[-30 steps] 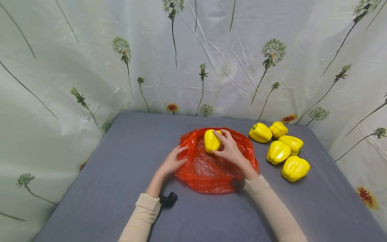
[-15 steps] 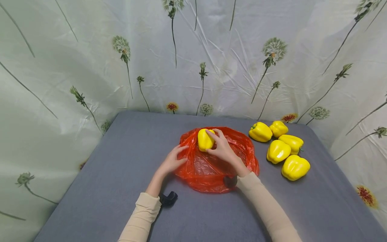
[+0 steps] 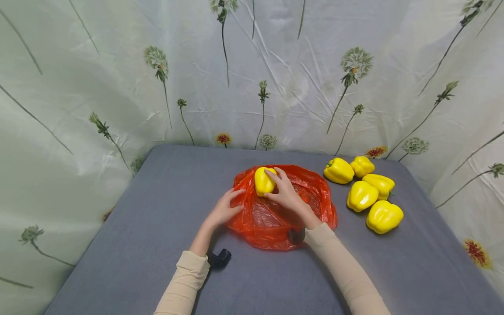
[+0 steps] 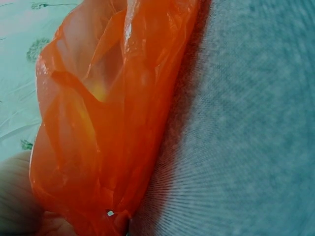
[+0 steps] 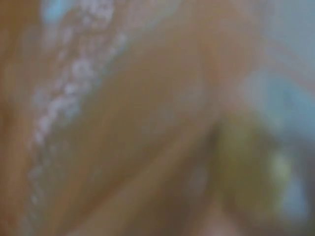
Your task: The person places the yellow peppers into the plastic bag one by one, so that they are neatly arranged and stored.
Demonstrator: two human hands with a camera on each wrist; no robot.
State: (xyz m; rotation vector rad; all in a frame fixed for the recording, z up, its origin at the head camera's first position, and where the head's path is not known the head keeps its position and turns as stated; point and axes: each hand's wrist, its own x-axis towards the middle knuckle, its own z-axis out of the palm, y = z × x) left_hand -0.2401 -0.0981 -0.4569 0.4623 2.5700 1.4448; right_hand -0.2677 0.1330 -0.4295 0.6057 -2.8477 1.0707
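Note:
A red plastic bag (image 3: 271, 238) lies with its mouth spread wide on the grey cloth in the head view. My right hand (image 3: 286, 192) holds a yellow bell pepper (image 3: 264, 181) between thumb and fingers, at the left inner side of the bag. At the bag's left edge my left hand (image 3: 223, 210) grips the film with thumb and fingers. In the left wrist view, the bag's wall (image 4: 133, 108) stands raised, and part of the left hand (image 4: 19, 194) shows at lower left. The right wrist view is blurred, with a yellowish shape (image 5: 251, 167) at right.
Several more yellow bell peppers (image 3: 362, 196) are grouped to the right of the bag. A grey cloth (image 3: 169, 192) covers the table. Behind it hangs a pale curtain (image 3: 291, 87) printed with dandelions. Black wrist devices (image 3: 220, 259) sit under the forearms.
My right hand has moved left with the yellow bell pepper, from over the bag's middle toward its left inner side. The left hand has stayed in place.

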